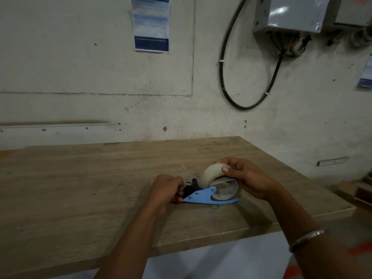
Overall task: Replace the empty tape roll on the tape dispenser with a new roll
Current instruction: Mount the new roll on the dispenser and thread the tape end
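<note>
dispenser: blue metal tape dispenser [203, 197] lying on table, centre
roll: clear tape roll [213, 175] seated in dispenser, 2 o'clock end
left hand [167, 188]: curled round dispenser's 9 o'clock end
right hand [245, 176]: fingers gripping roll's top
surface: wooden table [80, 188]
room: concrete wall [80, 77], grey box [291, 15], black cable [227, 57]

Both forearms are bare, with no sleeves showing. A thin silver bangle [307, 239] circles the right wrist, just below the right hand [246, 176].
</note>
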The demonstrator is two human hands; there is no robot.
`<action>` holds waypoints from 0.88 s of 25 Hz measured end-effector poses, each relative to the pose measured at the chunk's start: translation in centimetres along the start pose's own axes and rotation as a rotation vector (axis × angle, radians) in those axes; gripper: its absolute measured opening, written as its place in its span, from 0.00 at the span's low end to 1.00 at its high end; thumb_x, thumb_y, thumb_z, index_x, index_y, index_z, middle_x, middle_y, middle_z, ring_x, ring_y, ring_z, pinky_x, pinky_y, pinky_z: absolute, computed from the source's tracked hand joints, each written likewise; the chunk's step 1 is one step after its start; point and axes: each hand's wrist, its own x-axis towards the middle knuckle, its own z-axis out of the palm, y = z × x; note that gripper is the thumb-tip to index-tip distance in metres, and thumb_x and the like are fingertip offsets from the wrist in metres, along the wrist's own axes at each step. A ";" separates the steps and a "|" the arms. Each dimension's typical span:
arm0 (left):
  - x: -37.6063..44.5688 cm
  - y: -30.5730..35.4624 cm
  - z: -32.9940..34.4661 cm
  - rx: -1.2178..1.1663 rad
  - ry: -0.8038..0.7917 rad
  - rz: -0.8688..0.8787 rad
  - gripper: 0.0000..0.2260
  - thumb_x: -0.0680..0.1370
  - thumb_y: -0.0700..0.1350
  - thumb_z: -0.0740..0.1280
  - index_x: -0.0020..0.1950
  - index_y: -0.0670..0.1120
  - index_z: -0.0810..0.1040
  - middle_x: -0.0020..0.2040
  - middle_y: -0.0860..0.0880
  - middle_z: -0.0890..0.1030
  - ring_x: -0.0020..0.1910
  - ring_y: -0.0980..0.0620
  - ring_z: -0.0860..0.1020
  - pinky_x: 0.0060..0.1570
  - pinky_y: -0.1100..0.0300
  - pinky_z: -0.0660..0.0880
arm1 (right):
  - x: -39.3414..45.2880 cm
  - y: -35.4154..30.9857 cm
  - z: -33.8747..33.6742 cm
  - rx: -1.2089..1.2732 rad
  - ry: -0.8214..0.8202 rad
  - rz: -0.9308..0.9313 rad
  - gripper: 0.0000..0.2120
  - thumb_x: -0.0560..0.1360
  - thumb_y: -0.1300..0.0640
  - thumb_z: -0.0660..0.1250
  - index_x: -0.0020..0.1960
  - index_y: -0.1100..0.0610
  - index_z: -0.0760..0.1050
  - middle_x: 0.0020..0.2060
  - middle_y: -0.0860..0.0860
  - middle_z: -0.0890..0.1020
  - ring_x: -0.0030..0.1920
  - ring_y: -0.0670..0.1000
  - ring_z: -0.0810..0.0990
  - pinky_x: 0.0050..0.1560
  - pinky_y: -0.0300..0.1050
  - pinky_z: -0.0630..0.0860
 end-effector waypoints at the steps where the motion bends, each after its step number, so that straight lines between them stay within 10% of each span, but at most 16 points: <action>1: 0.0 0.0 0.0 -0.011 -0.006 -0.007 0.08 0.74 0.36 0.66 0.35 0.36 0.78 0.31 0.40 0.77 0.27 0.47 0.75 0.26 0.61 0.74 | 0.1 0.0 0.0 -0.022 0.008 -0.005 0.15 0.74 0.56 0.70 0.60 0.60 0.79 0.53 0.60 0.84 0.54 0.60 0.83 0.55 0.53 0.80; 8: -0.4 0.3 -0.5 -0.051 -0.067 -0.007 0.07 0.74 0.37 0.68 0.46 0.32 0.81 0.38 0.39 0.82 0.33 0.47 0.80 0.35 0.57 0.80 | 2.6 -3.8 2.3 -0.908 -0.084 -0.024 0.22 0.70 0.38 0.72 0.60 0.47 0.79 0.55 0.43 0.80 0.53 0.45 0.79 0.53 0.43 0.77; 17: -1.3 0.8 -1.7 -0.042 -0.264 -0.024 0.15 0.75 0.50 0.72 0.58 0.43 0.80 0.53 0.40 0.83 0.37 0.50 0.82 0.40 0.56 0.81 | 3.3 -3.6 2.5 -0.919 -0.105 -0.007 0.19 0.70 0.42 0.74 0.58 0.49 0.81 0.52 0.45 0.81 0.50 0.44 0.79 0.48 0.40 0.76; 20: -1.6 0.7 -1.0 0.053 -0.146 0.077 0.21 0.74 0.65 0.67 0.55 0.49 0.80 0.48 0.45 0.84 0.35 0.50 0.83 0.34 0.56 0.82 | 3.6 -3.7 2.7 -0.943 -0.114 -0.005 0.19 0.69 0.42 0.74 0.57 0.49 0.81 0.52 0.46 0.81 0.50 0.45 0.79 0.49 0.41 0.76; 22: -1.5 0.2 -0.8 0.240 -0.048 0.248 0.13 0.73 0.58 0.73 0.47 0.49 0.84 0.38 0.49 0.85 0.32 0.54 0.82 0.33 0.58 0.81 | 3.7 -3.7 2.9 -0.960 -0.108 -0.001 0.19 0.69 0.41 0.74 0.56 0.49 0.81 0.52 0.45 0.80 0.50 0.45 0.79 0.48 0.41 0.76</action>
